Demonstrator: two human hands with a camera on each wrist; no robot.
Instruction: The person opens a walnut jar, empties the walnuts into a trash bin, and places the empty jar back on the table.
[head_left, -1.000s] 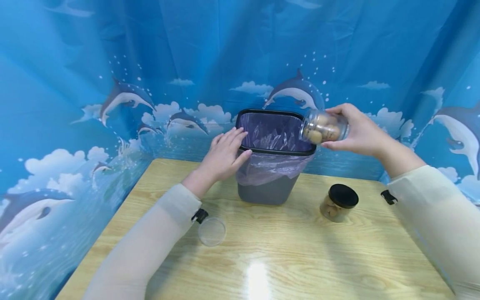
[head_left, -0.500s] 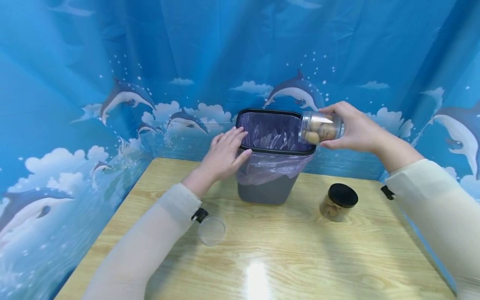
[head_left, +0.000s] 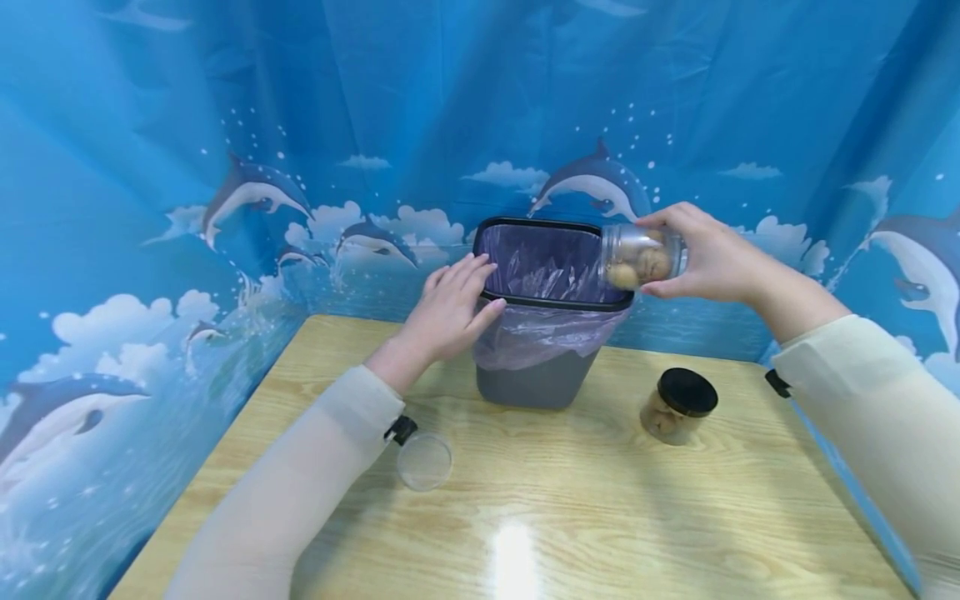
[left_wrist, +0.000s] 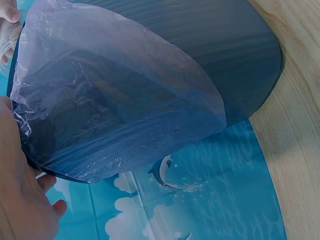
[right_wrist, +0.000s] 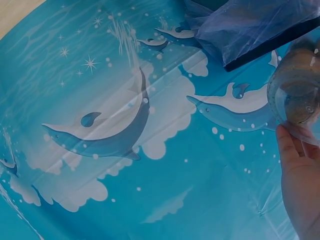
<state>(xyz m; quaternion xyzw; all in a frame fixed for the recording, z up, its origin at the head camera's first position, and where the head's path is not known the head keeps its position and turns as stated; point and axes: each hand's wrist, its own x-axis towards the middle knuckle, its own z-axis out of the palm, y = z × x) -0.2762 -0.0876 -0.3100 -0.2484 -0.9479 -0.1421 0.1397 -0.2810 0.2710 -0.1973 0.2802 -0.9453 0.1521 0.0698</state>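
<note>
Right grip clasps jar; left grip touches bin

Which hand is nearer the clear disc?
Left. The left hand, touching the bin, is beyond the clear disc; the right hand, holding a jar, is farther off, beyond and rightward.

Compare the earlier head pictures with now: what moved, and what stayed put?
The right hand and the base end of the clear jar it holds shifted slightly left. Nothing was taken hold of or let go. The left hand on the bin, the black-lidded jar and the clear disc stayed put.
</note>
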